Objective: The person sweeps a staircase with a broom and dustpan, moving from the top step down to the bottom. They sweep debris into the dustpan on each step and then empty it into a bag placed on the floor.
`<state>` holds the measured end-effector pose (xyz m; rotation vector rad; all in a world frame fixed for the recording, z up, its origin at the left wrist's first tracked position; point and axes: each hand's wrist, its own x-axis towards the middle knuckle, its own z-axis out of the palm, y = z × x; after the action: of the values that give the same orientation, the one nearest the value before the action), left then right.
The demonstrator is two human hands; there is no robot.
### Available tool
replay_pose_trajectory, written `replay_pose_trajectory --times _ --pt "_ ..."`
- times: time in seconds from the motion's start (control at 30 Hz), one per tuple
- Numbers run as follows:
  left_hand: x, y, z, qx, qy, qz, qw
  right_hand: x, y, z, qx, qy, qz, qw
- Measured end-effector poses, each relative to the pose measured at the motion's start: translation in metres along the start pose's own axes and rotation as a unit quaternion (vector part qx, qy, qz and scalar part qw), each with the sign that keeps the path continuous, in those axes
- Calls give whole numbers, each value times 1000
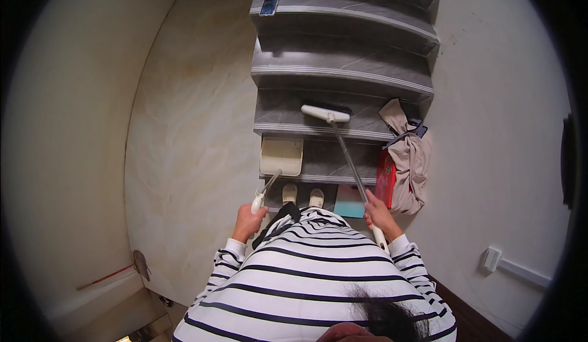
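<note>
My left hand (249, 220) is closed around the white handle of a long-handled dustpan (281, 163). The cream pan, with a comb-like row of teeth, rests at the left end of a grey stair tread. With my right hand (380, 215) I grip the metal pole of a broom (326, 113), near its white lower grip. The broom's white head with dark bristles lies on the tread one step above the dustpan, pointing away from me. Whether any dirt lies by the bristles or in the pan, I cannot tell.
Grey stairs (340, 59) with striped nosings rise ahead. A phone (268, 6) lies on an upper step's left edge. A beige garment (409, 162) drapes over a red box (386, 179) at the right wall, beside a light-blue flat item (350, 202). A switch box (492, 259) is on that wall.
</note>
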<state>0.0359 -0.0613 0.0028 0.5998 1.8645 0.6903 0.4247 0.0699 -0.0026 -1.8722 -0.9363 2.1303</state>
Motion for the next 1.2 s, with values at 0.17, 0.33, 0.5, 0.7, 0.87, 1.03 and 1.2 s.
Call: replay_pose_trajectory --times 0.17,0.33,0.5,0.7,0.87,1.03,1.2 --pt "-3 4 11 26 1 20 999 -28 53 -18 -1 -80 -3 997" --pt "2 -4 17 29 4 34 999 -85 79 -29 58 -72 -45 995" --pt "5 2 15 12 -14 18 1000 -115 78 -32 309 -7 -2 951" --pt "9 2 9 -12 -23 7 1000 -48 73 -34 321 62 1 945" --pt "13 -3 3 -9 -17 18 1000 -45 62 -11 231 29 47 971" --pt "15 -13 -2 4 -11 27 1000 -64 36 13 143 -14 94 985" --pt "6 0 -11 -7 -1 8 1000 -75 14 25 55 -67 74 993"
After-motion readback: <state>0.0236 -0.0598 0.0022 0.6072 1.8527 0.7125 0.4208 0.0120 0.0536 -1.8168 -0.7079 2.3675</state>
